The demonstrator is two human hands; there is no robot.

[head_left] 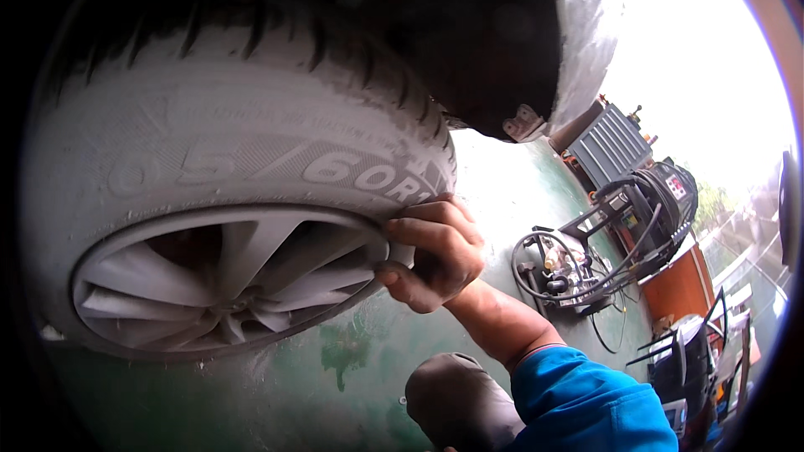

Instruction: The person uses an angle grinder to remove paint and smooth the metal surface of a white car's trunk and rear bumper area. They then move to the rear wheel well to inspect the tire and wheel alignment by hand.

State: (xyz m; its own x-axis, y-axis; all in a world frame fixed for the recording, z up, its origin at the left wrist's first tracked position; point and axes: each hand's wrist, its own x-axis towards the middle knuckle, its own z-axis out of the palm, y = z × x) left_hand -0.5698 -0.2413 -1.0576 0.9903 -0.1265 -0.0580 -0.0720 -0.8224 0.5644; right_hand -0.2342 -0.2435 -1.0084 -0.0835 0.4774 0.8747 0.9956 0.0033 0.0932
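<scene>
A car wheel fills the left side, its grey, dusty tyre [251,134] wrapped around a silver spoked rim [243,297]. My right hand [437,253] reaches in from the lower right and is closed against the tyre's sidewall, right at the rim's edge. Its fingers are bent and the thumb lies by the rim. Something pale shows between thumb and fingers; I cannot make out whether it is a separate thing or part of the tyre. My left hand is not in view.
Above the wheel hangs the dark wheel arch [469,33]. My knee [461,402] is bent below the hand. On the green floor [377,402] stand a black wheeled machine with hoses [628,218], a grey tool cabinet [610,146] and an orange-brown box [680,289] to the right.
</scene>
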